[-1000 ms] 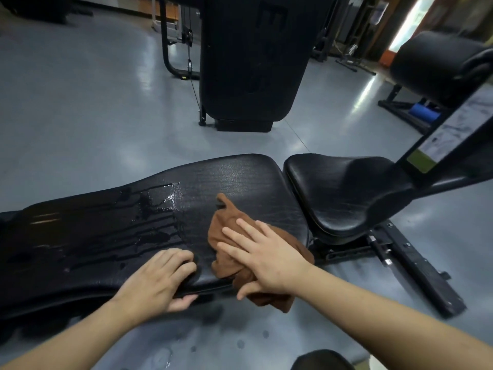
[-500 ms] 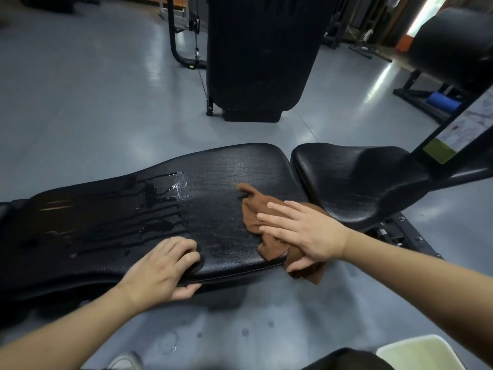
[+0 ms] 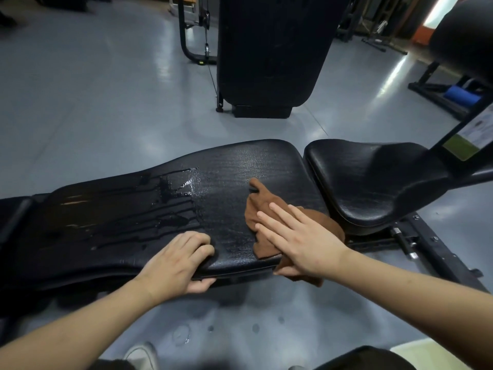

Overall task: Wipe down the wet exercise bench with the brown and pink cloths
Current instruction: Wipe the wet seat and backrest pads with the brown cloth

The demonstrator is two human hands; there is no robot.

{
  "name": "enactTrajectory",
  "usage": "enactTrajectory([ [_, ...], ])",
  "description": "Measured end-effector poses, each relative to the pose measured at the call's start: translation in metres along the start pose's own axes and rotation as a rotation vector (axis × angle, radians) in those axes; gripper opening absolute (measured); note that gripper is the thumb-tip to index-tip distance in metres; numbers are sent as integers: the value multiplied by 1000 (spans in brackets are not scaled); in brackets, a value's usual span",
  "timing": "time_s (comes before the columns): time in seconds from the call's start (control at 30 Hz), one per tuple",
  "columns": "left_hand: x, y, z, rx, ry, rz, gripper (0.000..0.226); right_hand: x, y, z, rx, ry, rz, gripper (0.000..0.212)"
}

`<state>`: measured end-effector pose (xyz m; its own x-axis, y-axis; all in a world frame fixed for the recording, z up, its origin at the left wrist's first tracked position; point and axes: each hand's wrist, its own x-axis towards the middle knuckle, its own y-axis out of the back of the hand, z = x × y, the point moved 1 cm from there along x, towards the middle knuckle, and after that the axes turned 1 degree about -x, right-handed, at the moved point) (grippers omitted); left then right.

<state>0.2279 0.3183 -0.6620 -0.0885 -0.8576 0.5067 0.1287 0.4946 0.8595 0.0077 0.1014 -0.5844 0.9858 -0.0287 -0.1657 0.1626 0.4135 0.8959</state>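
The soft brown terry cloth (image 3: 269, 209) lay rumpled at centre right of the frame, on the long black textured vinyl bench pad (image 3: 226, 169), its lower corner drooping over the near edge. The right hand (image 3: 298, 241) pressed it flat with straight fingers. The left hand (image 3: 176, 263) curled over the pad's near edge, gripping it. Water streaks (image 3: 165, 206) glistened left of centre. The limp, light cloth probably handles best under a flat palm, since wet vinyl looks slippery. No pink cloth showed.

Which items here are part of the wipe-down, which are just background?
In the job:
bench pad, wet
brown cloth
right hand, flat on the cloth
left hand, gripping the pad edge

Background:
seat pad
black machine
blue roller
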Motion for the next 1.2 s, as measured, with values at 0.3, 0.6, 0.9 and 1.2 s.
enactTrajectory([
  [0.3,-10,4,-7,2,94,50,65,84,32,-101,79,-204,-113,117],
  [0.6,-33,8,-27,20,96,10,61,109,37,-119,24,-116,-97,111],
  [0.9,-35,4,-27,42,109,-12,62,61,19,-55,45,89,11,110],
  [1.2,-37,1,-28,40,111,12,61,11,9,2,41,112,39,105],
])
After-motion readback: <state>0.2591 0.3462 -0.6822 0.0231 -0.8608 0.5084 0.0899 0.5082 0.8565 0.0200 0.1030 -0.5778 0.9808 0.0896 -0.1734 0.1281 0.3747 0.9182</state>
